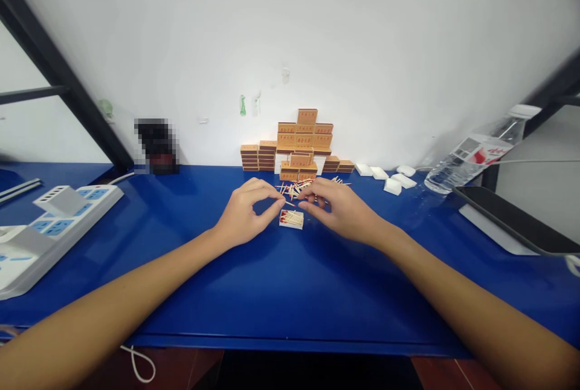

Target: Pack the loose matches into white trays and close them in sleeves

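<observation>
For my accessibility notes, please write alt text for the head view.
A left hand, which appears to pinch a match, and a right hand hover near a small white tray of matches on a blue table. Beyond are loose matches and stacked matchboxes before a white wall.

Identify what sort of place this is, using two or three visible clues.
Probably an indoor workspace, though whether at home or elsewhere is unclear. The blue tabletop against a white wall and the power strip within reach suggest it.
</observation>
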Demonstrator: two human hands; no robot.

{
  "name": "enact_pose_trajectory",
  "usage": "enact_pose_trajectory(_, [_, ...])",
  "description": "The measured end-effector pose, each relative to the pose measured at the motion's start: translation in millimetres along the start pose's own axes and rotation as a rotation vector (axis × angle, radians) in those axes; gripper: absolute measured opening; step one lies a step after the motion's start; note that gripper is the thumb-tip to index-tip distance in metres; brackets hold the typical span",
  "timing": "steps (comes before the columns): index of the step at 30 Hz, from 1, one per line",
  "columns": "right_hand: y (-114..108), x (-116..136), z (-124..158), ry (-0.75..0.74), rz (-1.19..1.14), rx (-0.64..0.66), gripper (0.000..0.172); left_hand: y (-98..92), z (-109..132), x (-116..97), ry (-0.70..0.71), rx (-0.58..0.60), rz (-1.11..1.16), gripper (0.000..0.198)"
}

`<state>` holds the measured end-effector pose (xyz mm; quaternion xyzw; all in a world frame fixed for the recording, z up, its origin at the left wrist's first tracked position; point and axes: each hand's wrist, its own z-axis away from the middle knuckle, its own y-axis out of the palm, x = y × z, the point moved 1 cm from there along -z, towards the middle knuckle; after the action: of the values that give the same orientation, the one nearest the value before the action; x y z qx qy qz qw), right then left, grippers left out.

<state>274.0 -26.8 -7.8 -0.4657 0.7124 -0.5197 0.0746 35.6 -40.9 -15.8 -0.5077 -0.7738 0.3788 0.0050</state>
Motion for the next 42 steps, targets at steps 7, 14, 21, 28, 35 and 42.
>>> enact_pose_trajectory(7, [18.9, 7.3, 1.5, 0.013, -0.255, -0.006, 0.028, 5.4, 1.6, -1.9, -0.137, 0.108, 0.121, 0.016])
enact_pose_trajectory(14, [24.2, 17.9, 2.9, 0.048, -0.356, -0.037, 0.015, 6.8, 3.2, -5.8, -0.131, 0.127, 0.130, 0.015])
enact_pose_trajectory(21, [16.0, 6.6, 0.5, 0.085, -0.257, -0.096, 0.020, 4.5, 4.7, 2.8, -0.087, 0.270, -0.034, 0.026])
enact_pose_trajectory(28, [18.4, -2.4, -0.8, 0.248, -0.398, -0.121, 0.012, 4.7, 6.2, 8.5, -0.030, 0.337, -0.126, 0.019])
enact_pose_trajectory(35, [22.2, -0.5, -0.7, 0.305, -0.487, -0.133, 0.014, 3.2, 4.8, 8.2, 0.002, 0.368, -0.140, 0.012])
enact_pose_trajectory(42, [21.8, -1.4, -0.8, 0.321, -0.475, -0.088, 0.017, 3.0, 4.5, 11.1, -0.006, 0.358, -0.142, 0.012])
